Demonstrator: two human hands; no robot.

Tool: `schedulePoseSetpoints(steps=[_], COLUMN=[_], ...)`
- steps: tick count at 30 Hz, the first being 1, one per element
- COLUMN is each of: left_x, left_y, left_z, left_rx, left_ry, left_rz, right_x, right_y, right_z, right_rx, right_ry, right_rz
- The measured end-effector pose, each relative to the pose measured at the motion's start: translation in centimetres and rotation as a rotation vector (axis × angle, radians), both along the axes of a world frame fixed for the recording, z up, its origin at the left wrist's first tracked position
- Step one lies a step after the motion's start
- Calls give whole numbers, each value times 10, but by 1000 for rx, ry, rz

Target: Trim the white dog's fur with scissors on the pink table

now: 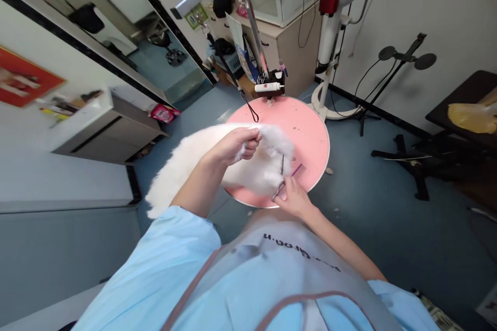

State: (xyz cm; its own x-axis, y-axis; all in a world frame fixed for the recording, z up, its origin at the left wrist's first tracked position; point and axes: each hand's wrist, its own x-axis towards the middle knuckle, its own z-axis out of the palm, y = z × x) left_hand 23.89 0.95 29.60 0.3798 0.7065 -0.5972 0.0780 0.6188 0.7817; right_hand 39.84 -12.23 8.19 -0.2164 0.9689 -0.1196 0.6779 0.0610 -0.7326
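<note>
A fluffy white dog [186, 158] stretches over the round pink grooming table [310, 129], its body reaching past the left edge. My left hand [239, 146] is closed in a fist over the dog, with white fur showing at the palm. In my right hand [294, 197] is a pair of scissors [282, 165], blades pointing away from me beside the fur at the dog's right end. A purple comb [298, 171] lies at the same hand; whether the fingers touch it I cannot tell. The dog's face cannot be made out.
A metal grooming arm [250, 5] rises behind the table, with a black loop leash [244, 95] hanging from it. A white bottle [268, 87] sits in a holder at its base. A dryer on a stand [328, 36] is behind right, a cabinet [297, 51] at the back.
</note>
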Motion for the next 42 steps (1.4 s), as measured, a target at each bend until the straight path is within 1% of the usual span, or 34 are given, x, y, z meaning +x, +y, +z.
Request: schedulePoseSetpoints(steps=[1, 2, 5, 6, 7, 9, 11, 12, 15, 17, 18, 19, 21, 23, 24, 28, 30, 32, 34, 35, 36, 39, 40, 42], left_x=[1, 1, 3, 4, 5, 7, 10, 12, 18, 21, 22, 24, 28, 32, 34, 39, 40, 41, 41, 41, 41, 38, 37, 36], left_y=[0, 0, -1, -1, -3, -6, -9, -11, -15, -18, -20, -22, -25, -28, -29, -32, -34, -35, -36, -36, -37, -40, -41, -44], left_z=[-1, -2, -4, -5, -5, -5, -3, -2, 2, 4, 5, 5, 5, 5, 5, 7, 8, 8, 8, 8, 9, 12, 12, 14], left_rx=[-3, -6, -11, -9, -4, 7, 13, 14, 3, -13, -21, -24, -22, -16, -16, -40, -40, -33, -25, -23, -23, -36, -42, -43], left_ry=[-3, -5, -6, -8, -11, -13, -4, 2, 26, 45, 52, 56, 55, 54, 58, 84, 91, 94, 99, 104, 110, 134, 140, 150], left_rz=[-5, -10, -12, -7, 3, 41, 107, 149, 287, 368, 403, 436, 491, 540, 564, 635, 659, 674, 690, 700, 713, 752, 762, 779], right_x=[1, 4, 19, 24, 29, 34, 34, 34, 40, 51, 57, 62, 68, 67, 65, 67, 72, 72, 68, 65, 62, 59, 60, 61], right_y=[-1, -3, -9, -10, -10, -5, 9, 17, 36, 42, 44, 46, 52, 61, 66, 74, 72, 72, 75, 78, 81, 92, 96, 105], right_z=[-1, -3, -13, -15, -17, -14, -9, -6, -6, -11, -12, -13, -11, -8, -7, -14, -18, -16, -12, -9, -8, -8, -9, -9], right_rx=[14, 0, -102, -116, -109, -42, 28, 33, -65, -131, -139, -124, -44, 28, 32, -74, -92, -39, 44, 62, 52, -64, -81, -42], right_ry=[-3, -13, -32, -29, -19, 5, 3, -14, -88, -127, -140, -145, -129, -115, -122, -175, -169, -147, -136, -143, -159, -204, -199, -164], right_rz=[-6, -15, -31, -21, -2, 55, 119, 151, 234, 284, 312, 343, 410, 469, 493, 531, 545, 566, 575, 577, 580, 606, 614, 618])
